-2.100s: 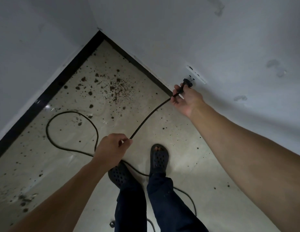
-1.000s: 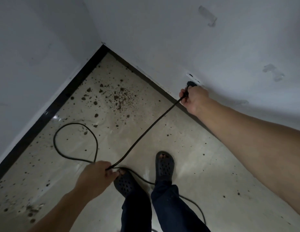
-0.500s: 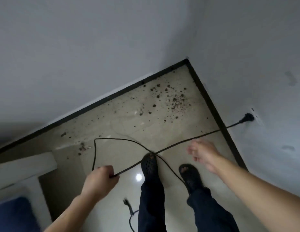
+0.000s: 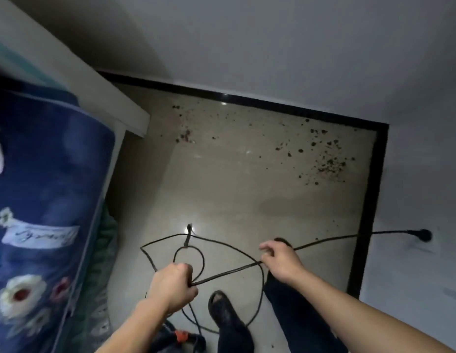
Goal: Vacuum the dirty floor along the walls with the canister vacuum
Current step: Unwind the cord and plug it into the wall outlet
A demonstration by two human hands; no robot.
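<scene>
**Sorting the power cord before any vacuuming**

We grip the black cord [image 4: 221,272] in our left hand [image 4: 173,286], fingers curled tight round its gathered loops. From that fist it runs taut past our right hand [image 4: 280,261] to the plug [image 4: 423,235], seated in the wall beyond. The right hand's fingers curl loosely over the cord; whether they pinch it we cannot tell. The dark body with an orange part below our left wrist is probably the canister vacuum [image 4: 181,336]. Dirt [image 4: 326,159] lies well ahead of the right hand, near the baseboard [image 4: 369,200]. We judge this is setup: next we should drop the slack clear of our feet and reach for the vacuum.
</scene>
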